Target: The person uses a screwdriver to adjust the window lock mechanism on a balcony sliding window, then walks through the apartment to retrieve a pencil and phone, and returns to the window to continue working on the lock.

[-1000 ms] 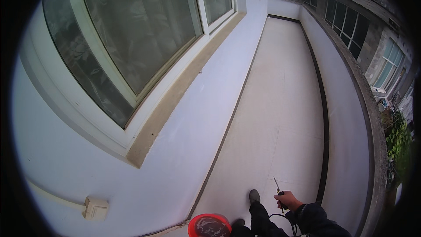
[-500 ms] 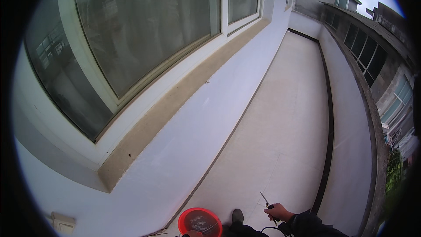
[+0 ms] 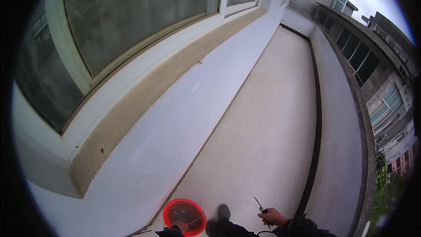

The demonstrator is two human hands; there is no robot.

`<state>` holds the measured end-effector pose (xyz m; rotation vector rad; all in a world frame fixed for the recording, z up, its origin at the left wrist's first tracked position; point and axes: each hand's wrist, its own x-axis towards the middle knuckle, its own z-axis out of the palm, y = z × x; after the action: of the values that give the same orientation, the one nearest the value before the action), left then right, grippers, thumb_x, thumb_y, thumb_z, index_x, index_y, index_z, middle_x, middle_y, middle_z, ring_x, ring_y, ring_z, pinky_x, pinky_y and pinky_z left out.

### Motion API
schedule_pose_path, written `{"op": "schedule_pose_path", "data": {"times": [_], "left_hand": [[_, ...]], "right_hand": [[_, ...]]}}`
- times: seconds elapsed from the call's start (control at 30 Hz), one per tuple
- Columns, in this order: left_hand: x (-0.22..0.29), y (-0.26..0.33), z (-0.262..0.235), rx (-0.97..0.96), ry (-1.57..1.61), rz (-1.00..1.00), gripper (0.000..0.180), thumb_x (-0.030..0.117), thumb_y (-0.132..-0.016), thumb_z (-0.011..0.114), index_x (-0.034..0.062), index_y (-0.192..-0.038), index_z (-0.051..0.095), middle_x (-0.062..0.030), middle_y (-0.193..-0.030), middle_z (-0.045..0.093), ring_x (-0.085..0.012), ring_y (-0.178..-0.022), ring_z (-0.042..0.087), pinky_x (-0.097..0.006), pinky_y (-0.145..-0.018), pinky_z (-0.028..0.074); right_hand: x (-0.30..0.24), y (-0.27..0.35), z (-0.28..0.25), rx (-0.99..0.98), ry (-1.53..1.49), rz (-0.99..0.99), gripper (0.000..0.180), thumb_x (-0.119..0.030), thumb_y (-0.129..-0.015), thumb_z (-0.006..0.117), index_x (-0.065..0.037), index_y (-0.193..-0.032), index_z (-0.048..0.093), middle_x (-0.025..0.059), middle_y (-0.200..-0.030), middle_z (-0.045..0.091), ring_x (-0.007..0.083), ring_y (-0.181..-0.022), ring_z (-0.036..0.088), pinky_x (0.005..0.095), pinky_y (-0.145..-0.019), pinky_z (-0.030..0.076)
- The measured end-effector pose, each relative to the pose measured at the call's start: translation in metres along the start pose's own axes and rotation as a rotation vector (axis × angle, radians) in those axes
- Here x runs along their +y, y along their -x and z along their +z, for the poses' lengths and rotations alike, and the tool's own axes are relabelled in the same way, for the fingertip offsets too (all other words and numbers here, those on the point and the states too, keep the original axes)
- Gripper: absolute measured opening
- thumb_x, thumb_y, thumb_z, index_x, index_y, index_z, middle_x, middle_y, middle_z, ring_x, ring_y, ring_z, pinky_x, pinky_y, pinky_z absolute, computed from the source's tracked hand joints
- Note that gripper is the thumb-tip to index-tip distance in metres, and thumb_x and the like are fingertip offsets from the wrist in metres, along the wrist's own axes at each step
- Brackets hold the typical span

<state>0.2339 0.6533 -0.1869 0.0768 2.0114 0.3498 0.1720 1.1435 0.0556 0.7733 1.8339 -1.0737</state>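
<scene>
The right hand (image 3: 272,216) is sitting out in front of the body, its dark-sleeved forearm coming in from the lower right and its fingers curling around the handle of a pointed tool (image 3: 262,208), whose blade is slanting up and to the left above the pale floor (image 3: 272,105). The left hand (image 3: 180,226) is hanging low at the near side of a red bucket (image 3: 166,214), overlapping its opening; whether its fingers are closing on anything, I cannot tell. The hands are staying well apart, with a grey shoe (image 3: 223,213) showing between them.
</scene>
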Motion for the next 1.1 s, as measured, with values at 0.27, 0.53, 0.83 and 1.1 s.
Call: {"op": "schedule_pose_path", "data": {"times": [0.27,0.53,0.83,1.1], "left_hand": [[-0.015,-0.004,0.022,0.092,0.015,0.106,0.052,0.055,-0.094,0.051,0.0062,-0.099,0.069,-0.0189,-0.1,0.07,-0.0413,-0.092,0.066,-0.049,-0.081,0.051],[0.019,0.083,-0.082,0.357,0.126,0.274,0.039,0.039,-0.091,0.055,0.004,-0.097,0.072,-0.0196,-0.1,0.071,-0.0386,-0.093,0.069,-0.048,-0.083,0.054],[0.125,0.135,-0.207,0.509,0.359,0.219,0.033,0.032,-0.096,0.056,0.0021,-0.103,0.069,-0.0152,-0.101,0.071,-0.0322,-0.089,0.069,-0.04,-0.081,0.054],[0.267,0.211,-0.365,0.712,0.625,0.18,0.037,0.037,-0.097,0.059,0.0066,-0.115,0.07,-0.0165,-0.104,0.073,-0.031,-0.095,0.071,-0.038,-0.086,0.054]], "right_hand": [[-0.035,-0.004,0.03,-0.091,0.06,-0.068,0.04,-0.034,-0.087,0.074,0.005,-0.09,0.064,0.0095,-0.075,0.067,0.0176,-0.063,0.067,0.0314,-0.061,0.057],[-0.157,0.039,0.03,-0.14,-0.051,-0.282,0.031,-0.027,-0.093,0.071,0.0,-0.082,0.059,0.0053,-0.067,0.06,0.0148,-0.056,0.061,0.0303,-0.055,0.052],[-0.31,0.022,-0.048,-0.187,-0.113,-0.576,0.028,-0.023,-0.094,0.07,-0.003,-0.082,0.055,0.0026,-0.063,0.056,0.0127,-0.051,0.055,0.0305,-0.046,0.043],[-0.448,0.011,-0.142,-0.082,-0.318,-0.775,0.029,-0.025,-0.092,0.072,-0.007,-0.08,0.053,0.0006,-0.059,0.052,0.0093,-0.046,0.05,0.0269,-0.042,0.038]]}}
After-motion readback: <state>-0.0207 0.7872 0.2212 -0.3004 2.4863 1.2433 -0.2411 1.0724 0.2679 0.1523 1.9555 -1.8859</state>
